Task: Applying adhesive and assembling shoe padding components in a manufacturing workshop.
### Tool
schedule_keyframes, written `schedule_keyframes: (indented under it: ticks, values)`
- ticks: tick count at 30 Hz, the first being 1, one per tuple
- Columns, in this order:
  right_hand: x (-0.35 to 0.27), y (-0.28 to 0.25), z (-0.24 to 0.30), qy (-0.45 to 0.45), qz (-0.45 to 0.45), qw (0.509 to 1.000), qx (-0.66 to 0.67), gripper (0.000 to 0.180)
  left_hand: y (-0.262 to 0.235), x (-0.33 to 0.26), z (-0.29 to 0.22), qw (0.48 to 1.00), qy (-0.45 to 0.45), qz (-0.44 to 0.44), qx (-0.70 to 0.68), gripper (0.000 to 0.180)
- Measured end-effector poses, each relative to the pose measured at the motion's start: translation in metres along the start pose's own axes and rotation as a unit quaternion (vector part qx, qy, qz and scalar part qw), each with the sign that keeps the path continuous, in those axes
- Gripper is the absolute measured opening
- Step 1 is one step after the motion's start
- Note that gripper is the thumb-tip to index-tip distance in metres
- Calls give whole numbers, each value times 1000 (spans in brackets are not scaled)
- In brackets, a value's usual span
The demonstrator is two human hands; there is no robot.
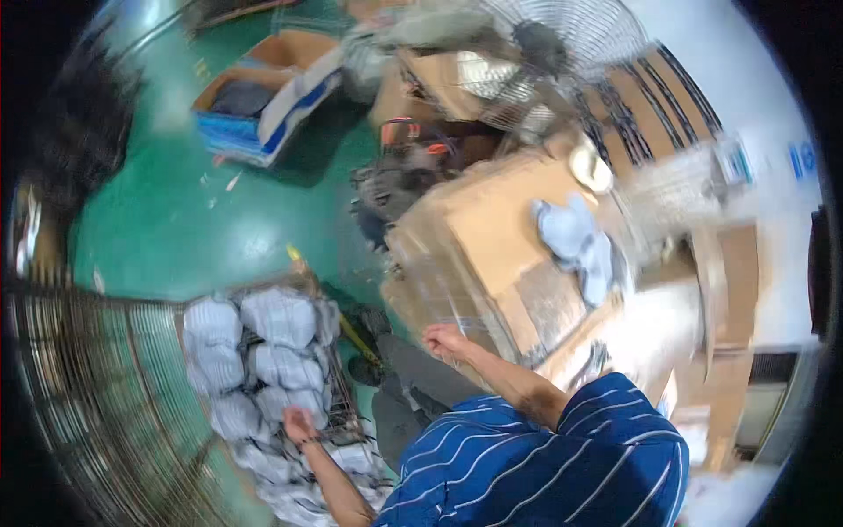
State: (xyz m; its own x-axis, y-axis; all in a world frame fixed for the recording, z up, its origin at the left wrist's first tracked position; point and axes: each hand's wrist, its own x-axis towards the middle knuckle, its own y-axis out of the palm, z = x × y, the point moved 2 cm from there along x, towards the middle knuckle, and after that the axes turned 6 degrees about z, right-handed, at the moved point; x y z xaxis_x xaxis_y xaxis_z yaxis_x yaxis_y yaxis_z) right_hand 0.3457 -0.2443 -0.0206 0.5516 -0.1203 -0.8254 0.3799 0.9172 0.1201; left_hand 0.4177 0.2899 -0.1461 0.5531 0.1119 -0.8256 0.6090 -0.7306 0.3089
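Observation:
Pale grey, rounded bundles (283, 318) lie stacked in rows in a wire-sided cart (132, 378) at my lower left. My left hand (301, 424) is over the nearer bundles; blur hides its fingers and whether it touches one. In front of my body, my right hand (445, 340) is held beside the near side of a big cardboard box (492, 228). Its fingers are curled in, and nothing shows in them. More pale grey pieces, seemingly of soft cloth (575, 241), lie on top of that box, beyond my right hand.
An open blue-and-brown carton (237, 132) with something dark inside stands on the green floor (158, 202) at the far left. A large wire-caged fan (562, 53) is at the back. Strapped cartons (650, 105) stand at the right. A yellow strip (356, 338) runs beside the cart.

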Motion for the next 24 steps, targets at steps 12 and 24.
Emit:
schedule_keyframes:
  ticks: [12, 24]
  values:
    - [-158, -231, -41, -261, -269, 777, 506, 29, 395, -231, 198, 794, -181, 492, 308, 64]
    - [-168, -464, -47, -241, -385, 625, 635, 29, 617, -357, 540, 752, -224, 470, 404, 77]
